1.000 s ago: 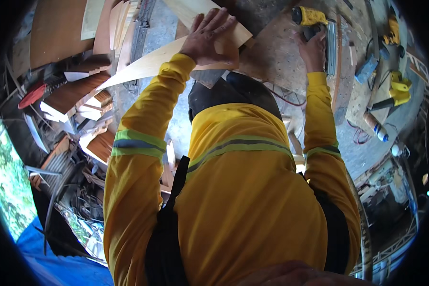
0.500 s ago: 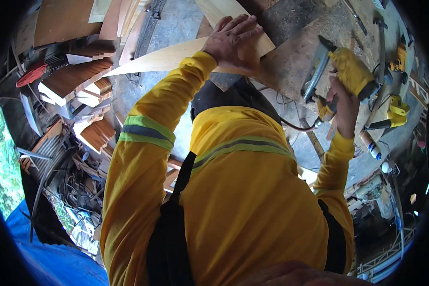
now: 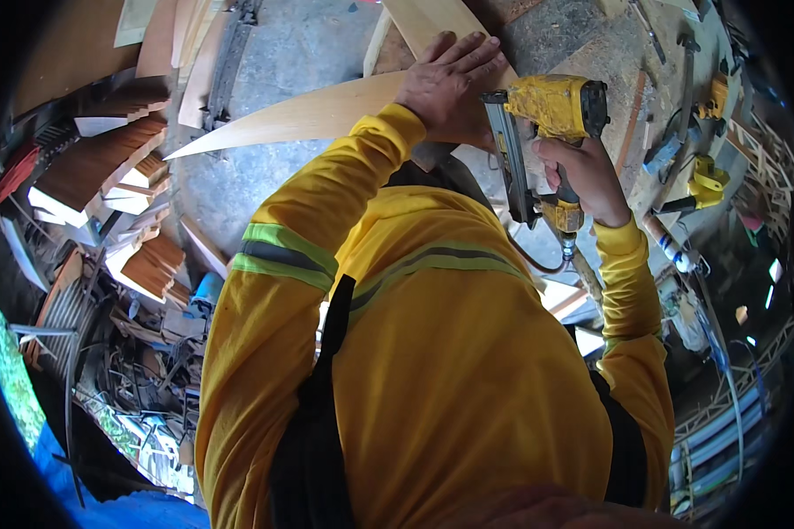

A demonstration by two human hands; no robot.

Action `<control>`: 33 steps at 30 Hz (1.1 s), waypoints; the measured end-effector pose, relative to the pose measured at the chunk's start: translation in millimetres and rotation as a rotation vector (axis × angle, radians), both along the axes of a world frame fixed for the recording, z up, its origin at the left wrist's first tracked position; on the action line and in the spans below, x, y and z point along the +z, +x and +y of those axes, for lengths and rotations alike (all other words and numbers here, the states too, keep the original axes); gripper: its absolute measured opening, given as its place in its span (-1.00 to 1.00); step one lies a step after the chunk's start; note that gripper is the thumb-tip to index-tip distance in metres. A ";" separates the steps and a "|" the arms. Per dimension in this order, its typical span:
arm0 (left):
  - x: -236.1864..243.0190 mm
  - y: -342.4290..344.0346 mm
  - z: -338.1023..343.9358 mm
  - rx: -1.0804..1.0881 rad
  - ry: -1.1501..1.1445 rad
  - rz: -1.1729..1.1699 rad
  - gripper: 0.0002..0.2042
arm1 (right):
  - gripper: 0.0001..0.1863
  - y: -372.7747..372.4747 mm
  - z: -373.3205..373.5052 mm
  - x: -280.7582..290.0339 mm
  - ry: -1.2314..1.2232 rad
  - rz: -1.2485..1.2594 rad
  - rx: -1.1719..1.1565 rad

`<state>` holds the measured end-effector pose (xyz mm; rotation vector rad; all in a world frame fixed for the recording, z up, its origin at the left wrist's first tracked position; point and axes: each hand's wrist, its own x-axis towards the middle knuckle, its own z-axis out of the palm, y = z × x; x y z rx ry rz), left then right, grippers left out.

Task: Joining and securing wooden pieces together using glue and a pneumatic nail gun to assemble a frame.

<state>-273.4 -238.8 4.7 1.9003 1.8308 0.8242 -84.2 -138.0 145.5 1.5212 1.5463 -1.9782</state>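
Observation:
My left hand lies flat with its fingers stretched out, pressing on the corner where two pale wooden boards meet. One curved board tapers away to the left; the other board runs toward the far edge. In my right hand is a yellow and black nail gun, gripped by its handle. The gun's nose is close beside my left hand at the boards' right edge; whether it touches the wood I cannot tell. A hose joins the base of the handle.
Several stacked brown wood pieces stand at the left, above a heap of scrap. On the right lie a yellow tool, a hammer-like tool and a narrow wood strip. A blue tarp hangs at lower left.
My right hand has brought the nail gun leftward, up to the boards beside my left hand, and turned it more upright. My left hand stays on the boards; the whole view has shifted slightly.

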 end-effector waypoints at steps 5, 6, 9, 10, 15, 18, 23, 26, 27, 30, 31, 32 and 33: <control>-0.7 -2.3 -2.4 -0.008 -0.018 -0.038 0.05 | -0.84 -12.5 -6.7 -3.8 0.039 -0.051 0.007; -1.3 -2.7 -2.7 -0.009 -0.015 -0.048 0.05 | -0.84 -14.6 -7.6 -3.9 0.041 -0.061 0.006; -3.7 -2.2 -3.9 -0.012 -0.035 -0.037 0.07 | -0.84 -20.3 -10.5 -2.9 0.007 -0.108 -0.032; -4.2 -2.6 -4.6 -0.015 -0.034 -0.043 0.07 | -0.84 -22.9 -12.0 -2.0 0.009 -0.114 -0.034; -10.2 -2.2 -1.1 -0.037 -0.044 -0.067 0.08 | -0.91 -31.1 -15.6 -0.2 0.026 -0.180 -0.075; -10.4 0.7 1.5 -0.092 -0.036 -0.117 0.13 | -0.91 -31.4 -10.0 -2.2 0.006 -0.219 -0.123; 8.1 -9.8 1.1 -0.033 -0.112 -0.169 0.19 | -0.77 -59.4 -1.5 3.7 0.007 -0.235 0.032; -6.9 -3.6 8.6 -0.102 -0.191 -0.185 0.19 | -0.81 -61.0 -1.3 -2.9 0.016 -0.301 -0.091; -13.7 -1.3 5.7 -0.085 -0.066 -0.202 0.18 | -0.82 -63.5 -3.0 -2.3 0.019 -0.309 -0.121; -16.5 1.7 0.9 -0.034 0.185 -0.244 0.14 | -0.78 -84.2 3.7 18.9 -0.016 -0.313 -0.068; -5.4 -2.3 3.6 -0.053 0.039 -0.198 0.15 | -0.74 -89.4 5.3 23.4 -0.034 -0.313 -0.040; 6.0 -6.7 5.9 -0.072 -0.109 -0.149 0.15 | -0.74 -92.5 3.8 24.1 -0.029 -0.321 -0.042; 11.1 -8.4 7.5 -0.091 -0.257 -0.100 0.15 | -0.80 -94.8 1.1 23.4 -0.010 -0.337 -0.069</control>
